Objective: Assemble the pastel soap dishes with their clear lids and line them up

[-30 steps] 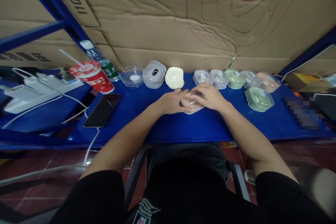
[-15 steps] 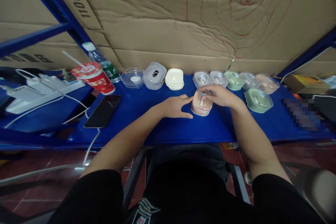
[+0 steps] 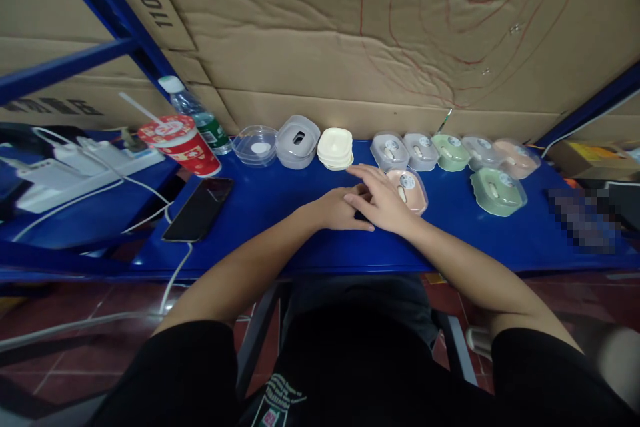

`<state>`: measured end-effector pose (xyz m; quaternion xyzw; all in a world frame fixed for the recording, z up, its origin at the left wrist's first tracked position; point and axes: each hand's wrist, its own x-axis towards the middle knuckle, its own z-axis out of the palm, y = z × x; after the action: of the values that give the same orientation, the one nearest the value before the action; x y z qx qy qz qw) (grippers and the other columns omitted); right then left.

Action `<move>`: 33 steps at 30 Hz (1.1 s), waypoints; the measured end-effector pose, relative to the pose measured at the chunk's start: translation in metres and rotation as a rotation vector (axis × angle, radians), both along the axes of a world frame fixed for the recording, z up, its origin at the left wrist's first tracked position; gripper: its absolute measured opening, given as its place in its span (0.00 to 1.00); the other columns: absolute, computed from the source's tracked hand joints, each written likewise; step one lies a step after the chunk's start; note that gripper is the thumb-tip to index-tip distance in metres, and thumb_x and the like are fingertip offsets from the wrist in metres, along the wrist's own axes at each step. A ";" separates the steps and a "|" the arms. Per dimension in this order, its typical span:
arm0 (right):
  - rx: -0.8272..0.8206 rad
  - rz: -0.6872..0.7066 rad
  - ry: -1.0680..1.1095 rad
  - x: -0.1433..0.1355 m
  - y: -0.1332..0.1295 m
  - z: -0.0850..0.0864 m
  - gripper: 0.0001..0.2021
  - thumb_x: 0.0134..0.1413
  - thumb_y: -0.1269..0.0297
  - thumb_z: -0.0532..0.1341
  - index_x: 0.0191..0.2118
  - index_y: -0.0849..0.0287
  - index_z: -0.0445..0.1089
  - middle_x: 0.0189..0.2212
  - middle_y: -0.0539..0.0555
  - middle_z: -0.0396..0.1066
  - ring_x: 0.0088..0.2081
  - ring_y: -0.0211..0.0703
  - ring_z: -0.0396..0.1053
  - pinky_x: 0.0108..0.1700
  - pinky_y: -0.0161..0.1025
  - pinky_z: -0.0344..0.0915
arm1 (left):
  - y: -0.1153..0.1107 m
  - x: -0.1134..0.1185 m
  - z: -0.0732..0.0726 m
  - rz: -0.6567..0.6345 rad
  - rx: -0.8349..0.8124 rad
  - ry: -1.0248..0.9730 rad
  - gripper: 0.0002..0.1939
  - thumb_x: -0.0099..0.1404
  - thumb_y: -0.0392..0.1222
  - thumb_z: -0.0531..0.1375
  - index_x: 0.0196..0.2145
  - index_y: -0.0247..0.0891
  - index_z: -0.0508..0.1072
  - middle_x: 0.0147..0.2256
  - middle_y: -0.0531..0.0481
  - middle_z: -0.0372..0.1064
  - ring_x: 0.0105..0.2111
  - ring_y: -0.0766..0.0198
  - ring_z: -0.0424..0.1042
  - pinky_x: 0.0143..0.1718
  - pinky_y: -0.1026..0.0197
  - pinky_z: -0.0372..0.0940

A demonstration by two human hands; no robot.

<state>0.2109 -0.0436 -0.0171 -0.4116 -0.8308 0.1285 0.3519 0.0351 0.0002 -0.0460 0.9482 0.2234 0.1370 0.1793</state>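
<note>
Over the blue table's middle, my right hand (image 3: pixel 380 201) crosses partly over my left hand (image 3: pixel 340 209). Its fingers are apart and nothing shows in them. The thumb and some fingers of my left hand are spread, the rest covered by my right hand. A pink lidded box (image 3: pixel 410 192) sits just beyond my right hand, partly hidden by it. Behind it stand grey boxes (image 3: pixel 390 152), a green box (image 3: pixel 451 152) and another pink box (image 3: pixel 517 159). A larger green box (image 3: pixel 499 192) is nearer on the right. Cream lids (image 3: pixel 335 149) are stacked behind my hands.
Left of the cream stack are grey containers or lids (image 3: pixel 297 142) and clear ones (image 3: pixel 256 147). A red cup (image 3: pixel 185 147) with a straw, a bottle (image 3: pixel 207 127), a black phone (image 3: pixel 199 210) and a white power strip (image 3: pixel 90 173) with cables lie further left. Cardboard (image 3: pixel 300 33) rises behind.
My right hand has moved left off the pink box and now overlaps my left hand. The pink box appears slightly further right, and the view has shifted a little.
</note>
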 end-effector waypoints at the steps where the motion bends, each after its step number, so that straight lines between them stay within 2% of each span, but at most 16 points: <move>1: -0.015 -0.032 0.041 0.001 0.003 -0.005 0.27 0.68 0.49 0.61 0.68 0.49 0.67 0.67 0.58 0.70 0.71 0.62 0.61 0.72 0.66 0.58 | 0.001 -0.002 0.000 0.019 0.000 0.015 0.40 0.68 0.65 0.65 0.68 0.38 0.68 0.65 0.35 0.66 0.62 0.40 0.71 0.63 0.42 0.68; 4: -0.067 -0.143 0.152 0.007 0.015 -0.016 0.28 0.68 0.45 0.61 0.68 0.50 0.65 0.68 0.60 0.68 0.71 0.63 0.60 0.72 0.66 0.56 | 0.006 -0.007 0.002 0.088 0.005 0.103 0.39 0.69 0.66 0.63 0.66 0.36 0.69 0.61 0.33 0.71 0.57 0.40 0.75 0.58 0.41 0.71; 9: -0.024 -0.285 0.229 0.011 0.026 -0.026 0.25 0.67 0.45 0.61 0.64 0.49 0.67 0.65 0.61 0.70 0.68 0.62 0.63 0.71 0.67 0.56 | 0.012 -0.013 0.004 0.174 0.046 0.169 0.39 0.71 0.66 0.60 0.69 0.39 0.66 0.64 0.33 0.68 0.57 0.41 0.75 0.58 0.42 0.71; 11: 0.028 -0.303 0.246 0.010 0.030 -0.030 0.24 0.68 0.46 0.60 0.64 0.50 0.67 0.64 0.62 0.69 0.68 0.61 0.63 0.72 0.66 0.56 | 0.014 -0.015 0.004 0.195 0.051 0.173 0.39 0.71 0.67 0.59 0.69 0.40 0.66 0.64 0.34 0.67 0.56 0.42 0.76 0.57 0.44 0.72; 16: 0.071 -0.231 0.212 0.010 0.042 -0.038 0.24 0.67 0.49 0.61 0.63 0.50 0.66 0.66 0.62 0.68 0.70 0.59 0.61 0.72 0.64 0.56 | 0.018 -0.018 0.004 0.228 0.062 0.190 0.38 0.70 0.67 0.59 0.66 0.37 0.68 0.61 0.34 0.69 0.56 0.43 0.75 0.57 0.46 0.71; 20: 0.075 -0.343 0.188 0.015 0.053 -0.041 0.22 0.67 0.52 0.61 0.62 0.52 0.67 0.64 0.63 0.70 0.68 0.59 0.63 0.71 0.63 0.58 | 0.017 -0.019 0.007 0.236 0.039 0.180 0.38 0.71 0.66 0.58 0.68 0.38 0.68 0.60 0.36 0.70 0.56 0.44 0.74 0.58 0.46 0.69; 23: 0.069 -0.503 0.207 0.023 0.059 -0.041 0.19 0.67 0.54 0.60 0.59 0.53 0.69 0.59 0.62 0.73 0.64 0.60 0.66 0.68 0.64 0.60 | 0.015 -0.020 0.011 0.272 0.031 0.143 0.37 0.72 0.64 0.58 0.69 0.38 0.67 0.61 0.37 0.68 0.57 0.46 0.74 0.60 0.47 0.68; 26: 0.089 -0.560 0.209 0.038 0.067 -0.035 0.15 0.68 0.56 0.57 0.55 0.51 0.72 0.55 0.61 0.75 0.61 0.60 0.68 0.66 0.62 0.61 | 0.015 -0.021 0.015 0.341 0.033 0.111 0.36 0.71 0.62 0.59 0.69 0.40 0.67 0.64 0.38 0.65 0.59 0.46 0.72 0.61 0.47 0.68; 29: 0.129 -0.594 0.187 0.059 0.078 -0.026 0.13 0.67 0.58 0.56 0.49 0.53 0.75 0.52 0.62 0.75 0.60 0.61 0.68 0.67 0.62 0.57 | 0.018 -0.023 0.017 0.447 0.026 0.081 0.35 0.70 0.61 0.60 0.69 0.42 0.67 0.67 0.39 0.61 0.58 0.46 0.73 0.60 0.47 0.69; 33: 0.166 -0.756 0.204 0.095 0.093 -0.020 0.15 0.67 0.60 0.53 0.48 0.58 0.75 0.51 0.65 0.74 0.58 0.61 0.68 0.65 0.60 0.57 | 0.025 -0.027 0.017 0.600 0.032 0.020 0.37 0.70 0.61 0.61 0.70 0.43 0.65 0.70 0.38 0.55 0.58 0.44 0.73 0.61 0.45 0.69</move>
<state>0.3054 0.0494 -0.0367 -0.6435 -0.5893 -0.0372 0.4871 0.0079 0.0249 -0.0292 0.8438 0.4934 0.1781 0.1134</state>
